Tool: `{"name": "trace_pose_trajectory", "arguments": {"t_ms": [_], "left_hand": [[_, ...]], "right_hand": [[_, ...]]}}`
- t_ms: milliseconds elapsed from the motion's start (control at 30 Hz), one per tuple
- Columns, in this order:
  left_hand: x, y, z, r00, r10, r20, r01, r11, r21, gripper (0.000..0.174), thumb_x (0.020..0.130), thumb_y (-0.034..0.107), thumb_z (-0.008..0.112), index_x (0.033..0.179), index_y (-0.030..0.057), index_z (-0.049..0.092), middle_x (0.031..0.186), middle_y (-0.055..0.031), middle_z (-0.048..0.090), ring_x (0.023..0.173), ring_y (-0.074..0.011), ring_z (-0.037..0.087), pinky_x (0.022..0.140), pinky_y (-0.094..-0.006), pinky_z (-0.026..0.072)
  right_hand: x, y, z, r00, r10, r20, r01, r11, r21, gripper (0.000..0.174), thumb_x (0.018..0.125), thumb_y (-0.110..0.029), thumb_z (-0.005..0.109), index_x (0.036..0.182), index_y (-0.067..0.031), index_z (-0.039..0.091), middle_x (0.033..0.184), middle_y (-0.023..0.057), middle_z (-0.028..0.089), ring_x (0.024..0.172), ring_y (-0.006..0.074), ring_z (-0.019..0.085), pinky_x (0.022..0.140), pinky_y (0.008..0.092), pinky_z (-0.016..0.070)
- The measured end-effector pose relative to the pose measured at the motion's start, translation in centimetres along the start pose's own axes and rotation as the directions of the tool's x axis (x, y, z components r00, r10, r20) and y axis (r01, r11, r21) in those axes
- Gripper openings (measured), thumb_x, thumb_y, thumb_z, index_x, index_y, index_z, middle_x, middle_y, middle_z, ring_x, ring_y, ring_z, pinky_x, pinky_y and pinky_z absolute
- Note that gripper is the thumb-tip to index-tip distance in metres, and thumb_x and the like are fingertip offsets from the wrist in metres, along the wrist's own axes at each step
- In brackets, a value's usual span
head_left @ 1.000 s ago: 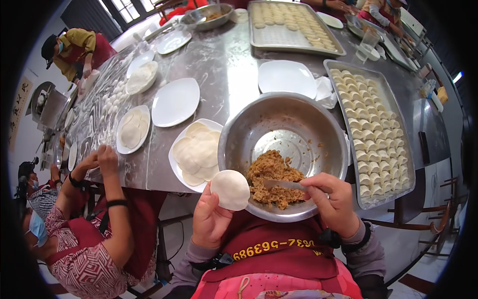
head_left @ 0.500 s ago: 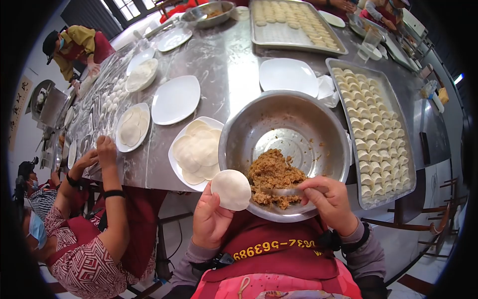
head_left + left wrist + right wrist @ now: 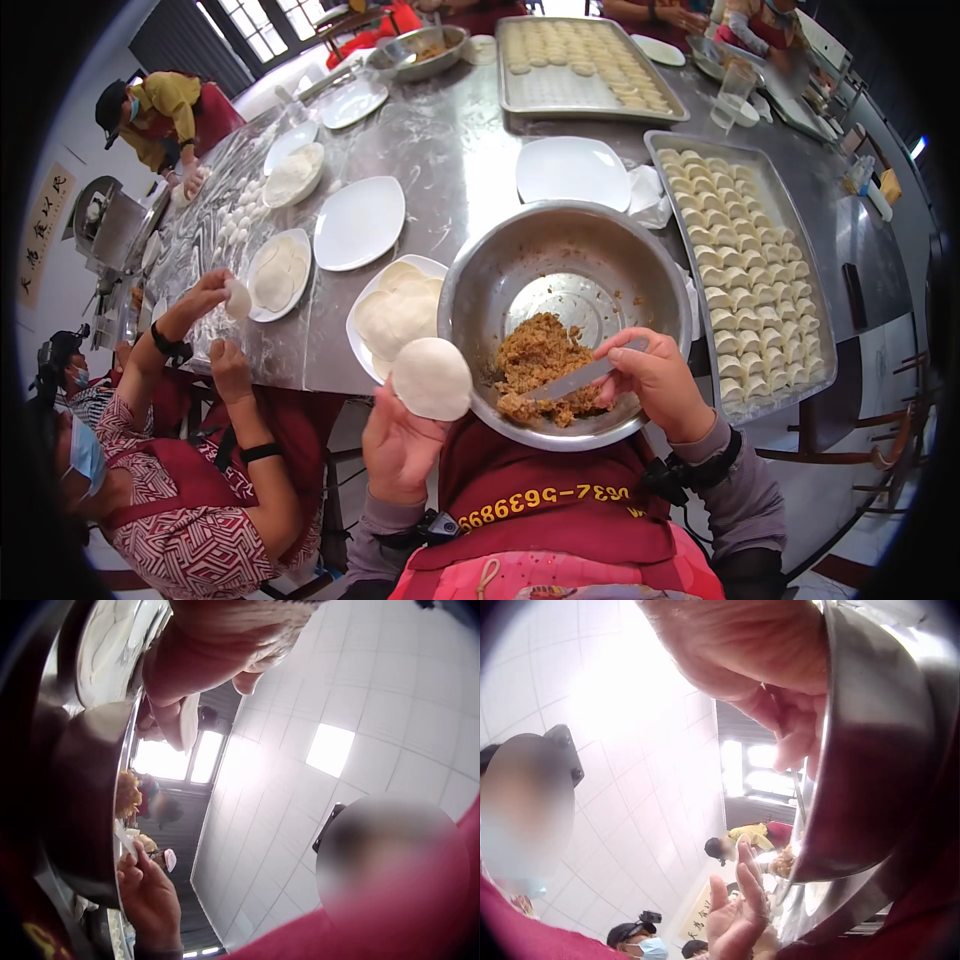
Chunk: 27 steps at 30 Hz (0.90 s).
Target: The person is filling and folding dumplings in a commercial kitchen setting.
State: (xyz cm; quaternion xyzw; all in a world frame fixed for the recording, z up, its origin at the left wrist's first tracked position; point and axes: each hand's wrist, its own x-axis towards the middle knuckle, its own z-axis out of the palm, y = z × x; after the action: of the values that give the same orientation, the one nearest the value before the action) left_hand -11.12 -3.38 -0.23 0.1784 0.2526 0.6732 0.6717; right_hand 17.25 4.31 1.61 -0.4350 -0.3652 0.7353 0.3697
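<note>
Head view: The left hand is open, palm up, and carries one round dough wrapper on its fingers. The wrapper is at the near left side of the metal bowl. The right hand is at the right part of the bowl and pinches the flat metal blade between thumb and fingers. The blade slants down to the left, its tip at the brown filling, which lies in a mound in the near part of the bowl. A white plate with overlapping wrappers is just left of the bowl; a metal tray to the right holds rows of dumplings.

Left wrist view: The wrapper appears nearly edge-on against the left fingers — the thumb stands apart from it. Across the bowl, the right hand grips the blade near the filling.

Right wrist view: The right fingers close around the blade above the bowl rim. Beyond, the left hand has its fingers extended and its thumb spread — the wrapper rests at the fingers.
</note>
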Motion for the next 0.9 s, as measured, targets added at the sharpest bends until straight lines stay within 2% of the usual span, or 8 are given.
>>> {"name": "trace_pose_trajectory", "arguments": {"t_ms": [100, 233, 400, 467, 533, 667, 767, 900], "left_hand": [[0.4, 1.0, 0.4, 0.999, 0.041, 0.035, -0.041, 0.999, 0.012, 0.063, 0.095, 0.045, 0.044, 0.14, 0.0034, 0.029, 0.141, -0.0163, 0.04, 0.129, -0.0318, 0.041, 0.106, -0.0496, 0.0353], [1.0, -0.4, 1.9, 0.998, -0.053, 0.034, 0.052, 0.998, 0.048, 0.059, 0.096, 0.038, 0.045, 0.141, 0.0041, 0.028, 0.14, -0.015, 0.041, 0.128, -0.0301, 0.042, 0.106, -0.0469, 0.036], [2.7, -3.3, 5.0, 0.957, -0.253, 0.146, 0.246, 0.967, 0.061, 0.055, 0.098, 0.036, 0.045, 0.139, 0.0025, 0.031, 0.138, -0.0136, 0.041, 0.127, -0.0258, 0.043, 0.105, -0.0419, 0.0375], [3.2, -4.2, 6.0, 0.938, -0.296, 0.181, 0.294, 0.955, 0.037, 0.058, 0.097, 0.04, 0.044, 0.139, 0.0017, 0.031, 0.139, -0.0136, 0.041, 0.128, -0.025, 0.042, 0.106, -0.0408, 0.0363], [3.4, -4.7, 6.5, 0.928, -0.306, 0.21, 0.316, 0.949, -0.016, 0.059, 0.097, 0.041, 0.043, 0.139, 0.0011, 0.03, 0.139, -0.0137, 0.04, 0.128, -0.0248, 0.041, 0.107, -0.0407, 0.0357], [3.4, -5.2, 6.3, 0.924, -0.329, 0.197, 0.346, 0.936, -0.058, 0.062, 0.096, 0.043, 0.043, 0.139, -0.0003, 0.029, 0.139, -0.0143, 0.041, 0.129, -0.025, 0.041, 0.107, -0.0412, 0.0348], [3.3, -5.0, 5.5, 0.93, -0.337, 0.147, 0.348, 0.936, -0.06, 0.063, 0.096, 0.044, 0.043, 0.139, -0.0008, 0.029, 0.138, -0.0147, 0.042, 0.128, -0.0257, 0.042, 0.108, -0.0424, 0.0343], [3.0, -4.0, 5.7, 0.927, -0.325, 0.187, 0.343, 0.937, -0.069, 0.065, 0.096, 0.047, 0.041, 0.139, -0.0013, 0.029, 0.137, -0.0155, 0.043, 0.127, -0.026, 0.043, 0.107, -0.042, 0.0351]], "right_hand": [[0.2, 0.2, -0.9, 1.0, -0.03, 0.004, 0.03, 0.994, 0.101, 0.018, 0.09, -0.01, 0.052, 0.1, 0.0049, 0.057, 0.077, 0.017, 0.066, 0.061, 0.0191, 0.066, 0.061, 0.0273, 0.0545], [-0.5, -1.0, -1.4, 0.978, -0.198, -0.062, 0.205, 0.965, 0.161, 0.019, 0.09, -0.009, 0.051, 0.102, 0.0056, 0.055, 0.081, 0.0186, 0.065, 0.063, 0.0204, 0.066, 0.063, 0.0289, 0.0548], [-3.2, -3.0, 0.0, 0.831, -0.549, -0.09, 0.528, 0.829, -0.182, 0.015, 0.092, -0.005, 0.053, 0.102, 0.005, 0.059, 0.081, 0.0147, 0.065, 0.068, 0.0192, 0.064, 0.065, 0.0274, 0.0519], [-4.1, -2.8, 0.4, 0.706, -0.701, 0.095, 0.638, 0.573, -0.515, 0.016, 0.087, -0.001, 0.058, 0.101, 0.005, 0.06, 0.081, 0.0157, 0.065, 0.067, 0.0208, 0.064, 0.063, 0.028, 0.0512], [-4.8, -2.2, 0.7, 0.561, -0.765, 0.316, 0.696, 0.229, -0.681, 0.021, 0.078, 0.004, 0.063, 0.099, 0.0041, 0.061, 0.081, 0.0171, 0.064, 0.068, 0.0261, 0.064, 0.059, 0.031, 0.0508], [-5.0, -1.5, 2.3, 0.426, -0.781, 0.458, 0.752, 0.023, -0.659, 0.019, 0.076, 0.005, 0.064, 0.094, 0.0022, 0.063, 0.084, 0.0181, 0.064, 0.068, 0.0322, 0.064, 0.06, 0.0345, 0.052], [-5.1, -1.6, 1.7, 0.506, -0.779, 0.37, 0.729, 0.157, -0.667, 0.019, 0.079, 0.005, 0.062, 0.098, 0.0036, 0.061, 0.083, 0.0176, 0.065, 0.066, 0.0282, 0.065, 0.06, 0.0333, 0.0527], [-5.7, -2.5, 1.1, 0.675, -0.738, 0.026, 0.671, 0.599, -0.437, 0.014, 0.088, -0.001, 0.055, 0.1, 0.0049, 0.059, 0.08, 0.0149, 0.067, 0.069, 0.0211, 0.066, 0.063, 0.031, 0.0534]]}}
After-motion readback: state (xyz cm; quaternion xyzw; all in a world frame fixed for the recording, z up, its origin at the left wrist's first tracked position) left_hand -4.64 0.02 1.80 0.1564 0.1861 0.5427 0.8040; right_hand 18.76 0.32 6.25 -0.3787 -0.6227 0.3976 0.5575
